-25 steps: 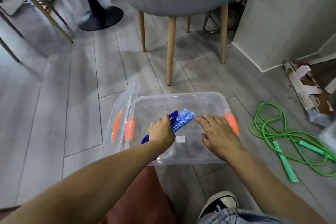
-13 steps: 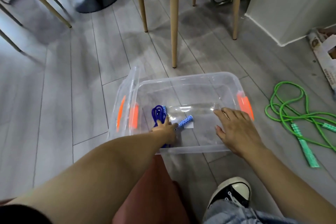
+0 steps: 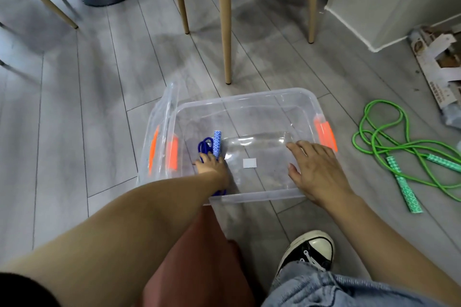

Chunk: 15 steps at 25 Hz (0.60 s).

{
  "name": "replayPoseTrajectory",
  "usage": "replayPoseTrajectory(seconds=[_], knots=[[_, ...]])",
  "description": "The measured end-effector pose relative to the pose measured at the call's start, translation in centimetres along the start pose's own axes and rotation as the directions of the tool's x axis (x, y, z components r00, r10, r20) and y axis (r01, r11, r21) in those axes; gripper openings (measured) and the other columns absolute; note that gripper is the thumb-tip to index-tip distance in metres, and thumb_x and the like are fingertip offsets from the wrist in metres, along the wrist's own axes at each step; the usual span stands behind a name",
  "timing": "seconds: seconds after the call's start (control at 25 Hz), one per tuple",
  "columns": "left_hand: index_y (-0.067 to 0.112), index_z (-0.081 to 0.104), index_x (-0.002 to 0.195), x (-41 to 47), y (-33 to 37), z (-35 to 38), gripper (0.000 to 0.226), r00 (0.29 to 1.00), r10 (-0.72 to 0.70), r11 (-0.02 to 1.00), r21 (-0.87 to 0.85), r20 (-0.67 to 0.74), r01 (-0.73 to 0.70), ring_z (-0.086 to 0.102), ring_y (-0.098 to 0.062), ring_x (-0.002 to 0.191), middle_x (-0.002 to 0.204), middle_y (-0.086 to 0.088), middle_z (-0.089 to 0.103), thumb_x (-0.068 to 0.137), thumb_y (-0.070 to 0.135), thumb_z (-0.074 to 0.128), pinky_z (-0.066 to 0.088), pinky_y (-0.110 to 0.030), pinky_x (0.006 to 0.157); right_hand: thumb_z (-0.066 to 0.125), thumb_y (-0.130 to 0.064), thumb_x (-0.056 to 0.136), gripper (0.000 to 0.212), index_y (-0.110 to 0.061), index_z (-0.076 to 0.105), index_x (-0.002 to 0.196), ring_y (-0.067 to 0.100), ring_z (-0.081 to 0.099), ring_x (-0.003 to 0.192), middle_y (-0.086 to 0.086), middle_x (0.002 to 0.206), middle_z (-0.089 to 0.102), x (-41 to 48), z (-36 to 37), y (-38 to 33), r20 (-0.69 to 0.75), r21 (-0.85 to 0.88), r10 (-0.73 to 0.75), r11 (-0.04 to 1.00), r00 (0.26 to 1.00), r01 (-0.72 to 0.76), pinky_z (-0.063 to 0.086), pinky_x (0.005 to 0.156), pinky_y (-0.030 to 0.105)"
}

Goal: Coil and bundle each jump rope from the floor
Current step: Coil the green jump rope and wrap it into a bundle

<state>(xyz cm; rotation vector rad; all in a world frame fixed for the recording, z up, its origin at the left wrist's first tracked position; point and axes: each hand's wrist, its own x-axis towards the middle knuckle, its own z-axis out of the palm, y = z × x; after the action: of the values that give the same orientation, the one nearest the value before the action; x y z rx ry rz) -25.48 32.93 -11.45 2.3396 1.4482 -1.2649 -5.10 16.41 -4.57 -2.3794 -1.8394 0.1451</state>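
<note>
A coiled blue jump rope (image 3: pixel 208 147) with blue-and-white patterned handles lies at the left end of a clear plastic bin (image 3: pixel 249 97) with orange latches. My left hand (image 3: pixel 210 167) reaches down into the bin and holds this bundle against the bottom; one handle sticks out beyond my fingers. My right hand (image 3: pixel 314 169) is flat with spread fingers over the bin's near right side, holding nothing. A green jump rope (image 3: pixel 389 149) with green patterned handles lies loose and uncoiled on the floor to the right of the bin.
The bin's clear lid (image 3: pixel 159 137) leans against its left side. Wooden chair legs (image 3: pixel 225 22) stand just behind the bin. Torn cardboard (image 3: pixel 439 65) lies at the far right by a white wall corner. My shoe (image 3: pixel 309 247) is below the bin.
My left hand has lowered the blue rope bundle from above the bin down to its bottom left. My right hand has stayed near the bin's right side.
</note>
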Motion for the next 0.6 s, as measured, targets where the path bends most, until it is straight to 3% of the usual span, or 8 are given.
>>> replayPoseTrajectory(seconds=[0.12,0.32,0.44,0.6], knots=[[0.03,0.02,0.155,0.2,-0.6,-0.2,0.066,1.0,0.02,0.997,-0.072,0.012,-0.019,0.022,-0.042,0.142,0.163,-0.014,0.007,0.095,0.042,0.045,0.032,-0.053,0.107,0.059,-0.031,0.088,0.048,-0.016,0.056,0.134,0.029,0.06,0.113,0.006,0.129,0.06,-0.2,-0.1,-0.1,-0.021,0.004,0.002,1.0,1.0,-0.002,0.044,0.097,0.042],[0.024,0.044,0.14,-1.7,0.3,-2.3,0.049,0.971,0.154,0.963,-0.19,-0.185,-0.189,0.038,-0.035,0.131,0.146,-0.009,0.037,0.094,0.041,0.049,0.041,-0.048,0.097,0.069,-0.023,0.08,0.056,-0.014,0.058,0.134,0.029,0.057,0.121,0.009,0.139,0.057,-1.1,-1.2,0.0,-0.116,0.039,0.079,0.996,0.99,-0.074,0.04,0.103,0.042],[0.021,0.05,0.137,-3.9,1.4,-4.8,0.045,0.887,0.237,0.911,-0.226,-0.397,-0.345,0.044,-0.034,0.127,0.142,-0.007,0.047,0.095,0.038,0.051,0.041,-0.049,0.099,0.067,-0.023,0.077,0.059,-0.015,0.058,0.135,0.029,0.057,0.12,0.01,0.139,0.057,-2.0,-2.1,0.3,-0.135,0.074,0.155,0.986,0.979,-0.146,0.044,0.1,0.043],[0.023,0.053,0.136,-8.4,4.6,-8.3,0.042,0.702,0.365,0.811,-0.162,-0.611,-0.562,0.048,-0.03,0.124,0.141,-0.002,0.05,0.095,0.035,0.052,0.041,-0.046,0.101,0.068,-0.023,0.075,0.059,-0.014,0.058,0.133,0.03,0.06,0.115,0.012,0.134,0.059,-4.1,-4.4,1.9,-0.191,0.12,0.266,0.962,0.945,-0.247,0.047,0.095,0.043]])
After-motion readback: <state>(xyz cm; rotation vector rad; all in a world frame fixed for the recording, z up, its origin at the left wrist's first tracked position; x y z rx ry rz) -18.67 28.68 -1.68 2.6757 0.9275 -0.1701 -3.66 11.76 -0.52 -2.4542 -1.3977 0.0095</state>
